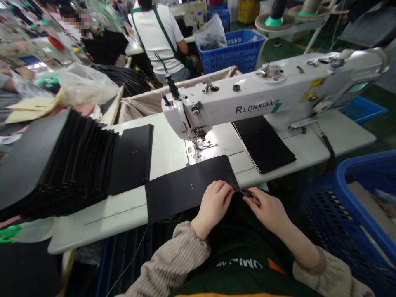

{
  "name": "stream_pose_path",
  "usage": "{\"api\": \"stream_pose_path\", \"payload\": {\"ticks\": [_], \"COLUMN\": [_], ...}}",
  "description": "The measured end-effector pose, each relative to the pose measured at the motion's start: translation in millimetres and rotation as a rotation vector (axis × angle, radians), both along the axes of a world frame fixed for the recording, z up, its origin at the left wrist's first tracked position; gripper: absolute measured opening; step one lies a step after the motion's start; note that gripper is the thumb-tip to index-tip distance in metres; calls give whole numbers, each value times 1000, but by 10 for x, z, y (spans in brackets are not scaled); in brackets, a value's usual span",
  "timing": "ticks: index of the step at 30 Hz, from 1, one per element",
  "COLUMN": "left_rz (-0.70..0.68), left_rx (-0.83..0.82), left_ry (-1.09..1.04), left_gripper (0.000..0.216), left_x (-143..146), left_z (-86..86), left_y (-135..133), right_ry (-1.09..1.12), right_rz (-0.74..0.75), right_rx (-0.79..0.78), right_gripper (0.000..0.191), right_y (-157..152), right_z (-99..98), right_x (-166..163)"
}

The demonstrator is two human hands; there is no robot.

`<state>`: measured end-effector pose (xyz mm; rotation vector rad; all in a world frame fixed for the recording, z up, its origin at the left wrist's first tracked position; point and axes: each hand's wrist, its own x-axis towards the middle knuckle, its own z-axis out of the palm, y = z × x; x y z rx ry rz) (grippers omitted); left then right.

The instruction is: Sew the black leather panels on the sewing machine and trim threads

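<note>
A black rectangular panel [188, 185] lies on the white sewing table [163, 152], its far edge under the presser foot [202, 144] of a white sewing machine [272, 97]. My left hand [213, 206] rests curled on the panel's near right corner, pinching its edge. My right hand [266, 208] is closed on a small pair of snips [249, 194], its tip meeting the same corner beside my left fingers.
A fanned stack of black panels [62, 161] fills the table's left side. Another black piece [262, 142] lies right of the needle under the machine arm. A blue crate [365, 214] stands at my right. Other people work at the back beside a blue basket [235, 51].
</note>
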<state>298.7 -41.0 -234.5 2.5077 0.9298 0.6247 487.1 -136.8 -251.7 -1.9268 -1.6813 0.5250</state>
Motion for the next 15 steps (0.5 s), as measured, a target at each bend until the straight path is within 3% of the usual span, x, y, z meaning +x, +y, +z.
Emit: {"api": "stream_pose_path", "payload": {"ticks": [15], "left_rz": [25], "left_rx": [-31], "left_ry": [-138], "left_gripper": [12], "left_x": [-82], "left_z": [-70], "left_y": [-71], "right_ry": [-44], "right_rz": [66], "right_rx": [-86], "right_gripper": [21], "right_y": [128], "right_z": [163], "right_x": [-158]}}
